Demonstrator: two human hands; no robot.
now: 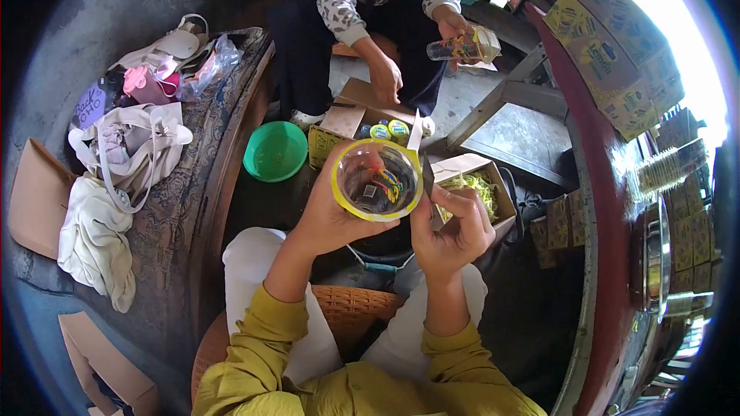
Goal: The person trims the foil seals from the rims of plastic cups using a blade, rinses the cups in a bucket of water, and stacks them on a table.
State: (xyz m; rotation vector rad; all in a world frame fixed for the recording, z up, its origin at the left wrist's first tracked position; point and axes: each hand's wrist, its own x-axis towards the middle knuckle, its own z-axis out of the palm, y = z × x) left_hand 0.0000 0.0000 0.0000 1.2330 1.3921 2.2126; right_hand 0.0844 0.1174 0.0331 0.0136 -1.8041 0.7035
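Note:
My left hand (327, 204) is wrapped round a clear plastic cup (376, 181), its mouth tilted up towards me. A yellow ring of film (337, 177) runs round the cup's rim, and printed colours show through the inside. At the rim's right side, my right hand (449, 235) is closed with fingers pinched on a small dark knife blade (428, 177); its handle is hidden in the fingers. A pale strip (415, 132) sticks up from the rim just above the blade. Below the cup stands a dark bucket (378, 249) with a teal handle grip.
Opposite, a person's hand (456, 28) holds printed plastic cups (455, 48). A carton (362, 96) with sealed cups, a green basin (275, 152) and a box of yellow strips (505, 204) stand ahead. Bags (127, 139) lie left; stacked cartons (613, 46) are right.

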